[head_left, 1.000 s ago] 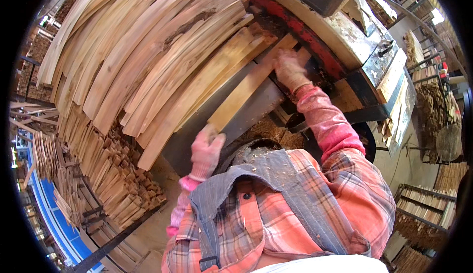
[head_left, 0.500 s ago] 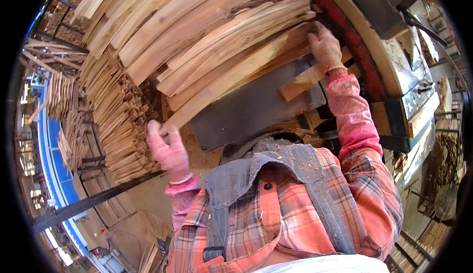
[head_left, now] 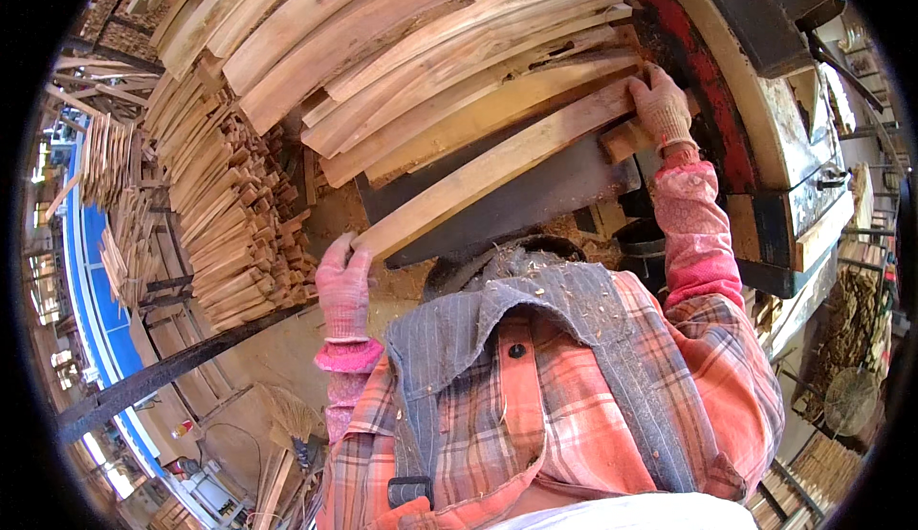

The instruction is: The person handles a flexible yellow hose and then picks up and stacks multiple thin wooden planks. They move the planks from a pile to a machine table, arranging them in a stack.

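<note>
A long, pale wooden board (head_left: 497, 169) lies slantwise over a dark metal plate (head_left: 545, 191), held at both ends. My left hand (head_left: 343, 286), in a pinkish knit glove, grips its near left end with the fingers at the tip. At the far right end, my gloved right hand (head_left: 662, 109) has its fingers closed over the board. Beyond it rests a stack of long boards (head_left: 402, 62), rough-edged and layered side by side. Beside my right hand a short wood block (head_left: 623, 141) sits on the plate, partly under the board.
A tall pile of thin wood strips (head_left: 234, 215) stands at the left, behind a dark metal bar (head_left: 182, 360). Along the right runs a machine with a red side (head_left: 698, 81) and a dark metal housing (head_left: 760, 19). A broom (head_left: 287, 413) is at lower left.
The board has come away from the stack toward me, onto the plate. My left hand has closed on its left end, and my right hand has shifted slightly right and nearer.
</note>
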`<state>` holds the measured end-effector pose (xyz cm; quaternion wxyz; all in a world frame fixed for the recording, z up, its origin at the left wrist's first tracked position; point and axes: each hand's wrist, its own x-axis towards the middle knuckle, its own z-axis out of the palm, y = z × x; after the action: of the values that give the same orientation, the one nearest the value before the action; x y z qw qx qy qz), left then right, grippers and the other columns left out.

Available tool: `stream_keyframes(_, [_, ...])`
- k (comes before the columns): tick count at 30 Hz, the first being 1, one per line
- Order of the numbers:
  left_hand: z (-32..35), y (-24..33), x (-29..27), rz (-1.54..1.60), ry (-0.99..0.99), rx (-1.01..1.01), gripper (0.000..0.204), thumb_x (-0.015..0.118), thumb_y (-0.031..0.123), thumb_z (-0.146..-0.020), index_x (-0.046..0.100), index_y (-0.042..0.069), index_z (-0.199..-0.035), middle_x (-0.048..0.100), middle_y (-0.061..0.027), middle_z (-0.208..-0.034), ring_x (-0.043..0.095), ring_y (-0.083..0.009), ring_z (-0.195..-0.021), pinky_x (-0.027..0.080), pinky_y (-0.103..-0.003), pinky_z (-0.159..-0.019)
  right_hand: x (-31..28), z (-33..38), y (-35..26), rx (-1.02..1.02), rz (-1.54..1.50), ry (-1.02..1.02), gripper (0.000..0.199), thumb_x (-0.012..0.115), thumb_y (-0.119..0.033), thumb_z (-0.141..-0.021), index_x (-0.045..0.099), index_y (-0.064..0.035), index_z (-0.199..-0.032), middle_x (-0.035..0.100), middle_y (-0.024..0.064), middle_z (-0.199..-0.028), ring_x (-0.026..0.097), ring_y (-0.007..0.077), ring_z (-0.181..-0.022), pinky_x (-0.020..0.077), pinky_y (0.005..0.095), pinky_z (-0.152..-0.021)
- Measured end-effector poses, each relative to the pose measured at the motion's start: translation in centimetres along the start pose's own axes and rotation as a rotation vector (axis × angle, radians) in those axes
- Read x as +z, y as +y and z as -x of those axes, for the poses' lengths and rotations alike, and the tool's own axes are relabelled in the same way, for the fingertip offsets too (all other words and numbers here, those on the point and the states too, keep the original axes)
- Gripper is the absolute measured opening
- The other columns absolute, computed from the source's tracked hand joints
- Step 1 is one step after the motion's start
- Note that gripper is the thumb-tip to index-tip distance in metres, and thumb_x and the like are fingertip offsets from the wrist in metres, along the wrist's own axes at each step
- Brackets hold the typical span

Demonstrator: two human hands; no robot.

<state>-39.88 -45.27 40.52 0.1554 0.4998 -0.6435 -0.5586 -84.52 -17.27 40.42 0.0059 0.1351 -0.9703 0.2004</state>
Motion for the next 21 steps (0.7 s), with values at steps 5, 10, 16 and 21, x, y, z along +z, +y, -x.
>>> stream_keyframes(5, [-0.6,0.1,0.2,-0.191,-0.078,-0.007,0.041,0.070,0.019,-0.092,0.065,0.000,-0.128,0.072,-0.0103,-0.108,0.069,-0.0180,-0.080,0.056,-0.030,-0.070,0.2,1.0,-0.7,-0.143,0.204,0.041,0.050,0.063,-0.035,-0.092,0.060,-0.0063,-0.133,0.065,0.0182,-0.129,0.060,0.0377,-0.122,0.0471,0.0475,-0.103])
stream_keyframes(10, [-0.8,-0.2,0.9,-0.637,-0.073,0.203,0.045,0.067,0.025,-0.091,0.065,0.003,-0.131,0.070,-0.0184,-0.122,0.067,-0.0301,-0.111,0.050,-0.037,-0.098,1.3,5.3,-4.3,-0.254,0.371,-0.045,0.049,0.065,-0.030,-0.089,0.060,-0.0110,-0.134,0.059,0.0133,-0.138,0.058,0.0338,-0.124,0.0470,0.0487,-0.100])
stream_keyframes(16, [-0.2,1.3,3.7,-0.649,-0.181,0.241,0.046,0.064,0.027,-0.091,0.064,0.006,-0.132,0.068,-0.0197,-0.126,0.066,-0.0339,-0.116,0.049,-0.040,-0.102,2.7,7.7,-2.9,-0.248,0.364,-0.052,0.048,0.064,-0.032,-0.089,0.059,-0.0112,-0.133,0.055,0.0126,-0.139,0.054,0.0341,-0.128,0.0460,0.0494,-0.101])
stream_keyframes(21, [-0.6,0.9,10.3,-0.606,-0.262,0.482,0.047,0.064,0.027,-0.092,0.061,0.007,-0.134,0.066,-0.0214,-0.126,0.064,-0.0382,-0.117,0.050,-0.044,-0.101,2.6,3.6,1.4,-0.127,0.347,-0.035,0.044,0.061,-0.030,-0.093,0.061,-0.0088,-0.131,0.063,0.0178,-0.128,0.060,0.0404,-0.117,0.0495,0.0516,-0.098])
